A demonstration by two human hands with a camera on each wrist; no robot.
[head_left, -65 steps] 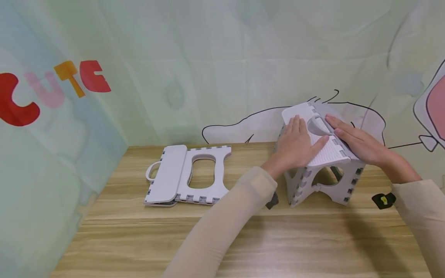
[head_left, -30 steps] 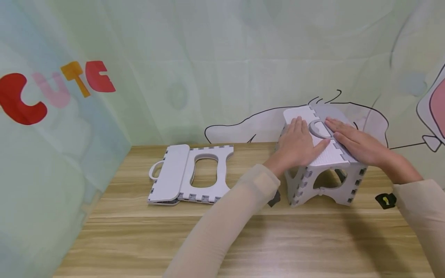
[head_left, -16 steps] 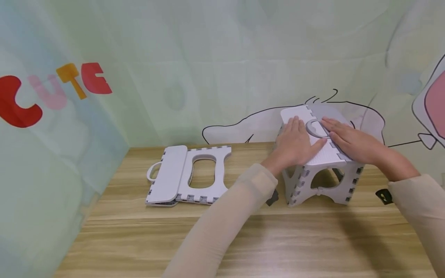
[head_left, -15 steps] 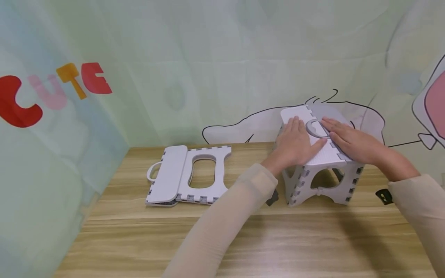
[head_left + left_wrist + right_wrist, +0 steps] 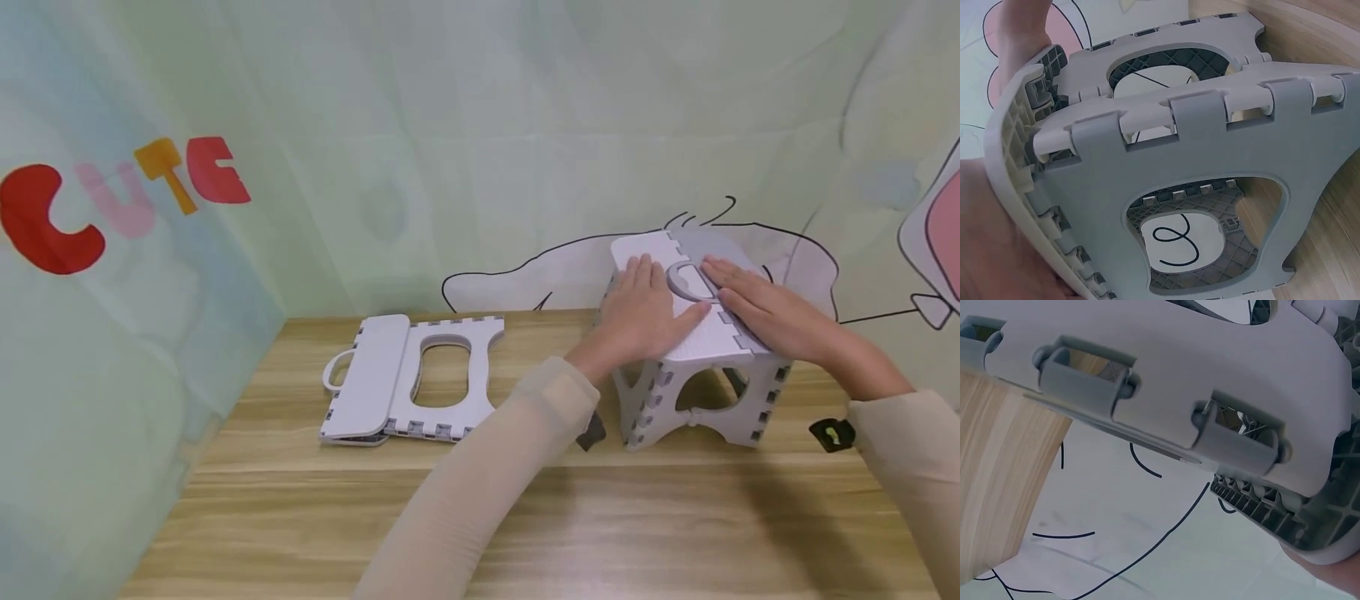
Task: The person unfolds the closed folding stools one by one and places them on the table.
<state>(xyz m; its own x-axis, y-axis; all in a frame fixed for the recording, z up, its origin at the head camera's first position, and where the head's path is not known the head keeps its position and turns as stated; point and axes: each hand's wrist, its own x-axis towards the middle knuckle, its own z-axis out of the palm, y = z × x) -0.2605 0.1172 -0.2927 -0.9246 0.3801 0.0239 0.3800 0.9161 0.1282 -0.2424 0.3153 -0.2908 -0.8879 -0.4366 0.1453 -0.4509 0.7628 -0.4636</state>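
An unfolded white-and-grey folding step stool [image 5: 705, 333] stands upright at the right of the table, its top flat. My left hand [image 5: 637, 312] lies with straight fingers on the white half of the top. On the grey half rests my right hand [image 5: 772, 312], its fingers straight too. Between them sits the stool's oval handle [image 5: 690, 282]. The left wrist view looks at the stool's side panel [image 5: 1210, 144] and cut-out, with part of the left hand [image 5: 997, 237] at the edge. Hinge tabs of the stool [image 5: 1160, 394] fill the right wrist view.
A second folding stool [image 5: 367, 379] lies folded flat on the wooden table [image 5: 300, 517], left of the arms, its loop handle pointing left. A printed cloth [image 5: 480, 167] hangs behind the table and along its left side. Dark straps with small devices [image 5: 832, 434] are near the wrists.
The stool top, bent up at its middle about two seconds ago, has flattened under both hands, and its handle has dropped flat. Since then the hands have stayed in place on it.
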